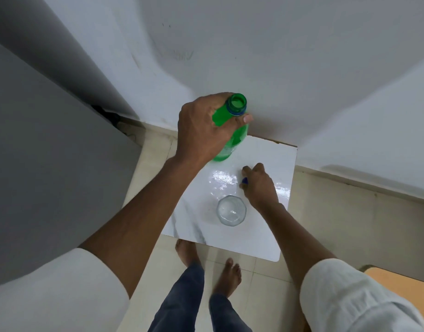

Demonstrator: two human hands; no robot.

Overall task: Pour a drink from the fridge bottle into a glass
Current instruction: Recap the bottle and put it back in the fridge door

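Note:
A green plastic bottle [232, 130] stands upright at the back left of a small white table [266, 236]. Its mouth is uncapped and a blue ring circles the neck. My left hand [201, 130] grips the bottle around its shoulder, thumb across the front. A clear faceted glass [231, 210] stands upright near the table's middle, apart from the bottle. Just right of and behind the glass, my right hand [259, 185] is down at the tabletop, pinching the blue bottle cap [245, 180] in its fingers.
A grey fridge side [50, 164] fills the left. White walls [302, 68] meet in a corner right behind the table. My bare feet [206, 267] stand on the beige tiled floor at the table's front edge. A wooden surface [402, 276] shows at the lower right.

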